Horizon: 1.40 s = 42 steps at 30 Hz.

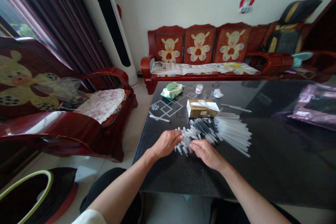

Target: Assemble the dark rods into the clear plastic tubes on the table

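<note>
Curling narrowly before the box (195,112), left hand (168,142) and right hand (206,152) are touching white pieces (186,136); their grip I cannot tell.

No readable text, labels or numbers.

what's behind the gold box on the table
Beyond the gold box stand a small white tub and a crumpled white wad. Anything low and directly behind the box is covered by it.
</note>
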Each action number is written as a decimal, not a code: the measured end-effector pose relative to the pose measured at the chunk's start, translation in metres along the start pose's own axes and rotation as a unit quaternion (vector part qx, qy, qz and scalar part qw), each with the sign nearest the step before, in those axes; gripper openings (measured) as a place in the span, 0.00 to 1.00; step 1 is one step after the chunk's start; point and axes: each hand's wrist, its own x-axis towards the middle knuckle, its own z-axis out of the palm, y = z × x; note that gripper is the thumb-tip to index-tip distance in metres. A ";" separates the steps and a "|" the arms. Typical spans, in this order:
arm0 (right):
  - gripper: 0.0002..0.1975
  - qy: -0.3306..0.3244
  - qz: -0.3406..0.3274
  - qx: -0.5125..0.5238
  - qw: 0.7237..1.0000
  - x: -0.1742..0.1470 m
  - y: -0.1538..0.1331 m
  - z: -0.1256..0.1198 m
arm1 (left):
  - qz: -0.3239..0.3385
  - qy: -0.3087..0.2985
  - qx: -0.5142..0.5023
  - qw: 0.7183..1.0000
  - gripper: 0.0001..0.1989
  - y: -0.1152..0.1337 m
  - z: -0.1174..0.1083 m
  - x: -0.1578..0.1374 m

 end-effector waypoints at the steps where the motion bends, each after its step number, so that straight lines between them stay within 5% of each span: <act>1: 0.20 -0.016 0.030 0.050 0.998 0.000 0.003 0.001 | 0.003 0.001 -0.018 1.000 0.18 0.000 0.000 -0.001; 7: 0.19 -0.117 0.153 0.357 0.914 -0.001 0.017 0.007 | 0.019 0.018 -0.074 0.997 0.16 0.006 -0.009 -0.003; 12: 0.19 -0.169 0.165 0.440 0.867 -0.003 0.015 0.006 | 0.043 0.000 -0.051 0.998 0.16 0.007 -0.013 -0.005; 18: 0.20 -0.121 0.140 0.349 0.919 -0.003 0.008 0.005 | 0.051 0.013 0.020 0.998 0.19 0.003 -0.008 -0.005; 24: 0.21 -0.019 0.005 0.059 0.998 -0.002 -0.004 -0.003 | 0.026 0.031 0.037 0.998 0.19 0.005 -0.004 -0.002; 27: 0.20 0.028 -0.051 -0.116 0.991 -0.003 -0.007 -0.005 | 0.011 0.035 0.027 0.999 0.19 0.005 -0.001 0.001; 32: 0.18 0.081 -0.077 -0.315 0.943 -0.005 -0.004 -0.003 | -0.024 0.032 0.007 0.999 0.21 -0.002 0.004 0.003; 36: 0.19 0.073 -0.060 -0.288 0.953 -0.005 -0.002 -0.002 | -0.051 0.011 -0.065 0.997 0.23 -0.004 0.007 0.001; 42: 0.22 0.011 0.008 0.045 0.999 -0.003 0.005 0.000 | -0.038 0.031 -0.138 0.989 0.18 0.004 -0.001 -0.004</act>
